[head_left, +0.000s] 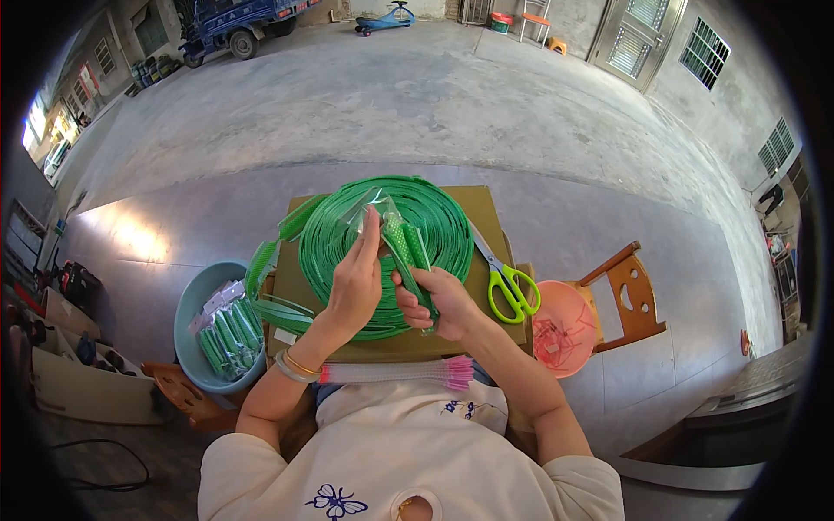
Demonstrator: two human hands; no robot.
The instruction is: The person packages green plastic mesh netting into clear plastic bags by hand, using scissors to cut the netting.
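Note:
My right hand [440,300] is wrapped round a folded bundle of green dotted strip [408,247], held upright above the table. Close beside it, my left hand [354,282] points upward with fingers pressed together at a clear plastic bag [375,207], which lies around the bundle's top end. Beneath both hands a large coil of green strip [321,247] lies flat, its loose end looping off to the left. Green-handled scissors [508,286] rest to the right of the coil. Along the table's near edge, by my body, lies a bunch of thin clear sleeves with pink ends [391,372].
A blue basin [185,326] at the left holds several bagged green bundles. To the right, a pink basin [569,300] contains pinkish strips, with a wooden chair [632,295] beside it. A blue truck [234,22] and a ride-on toy [387,19] stand far back.

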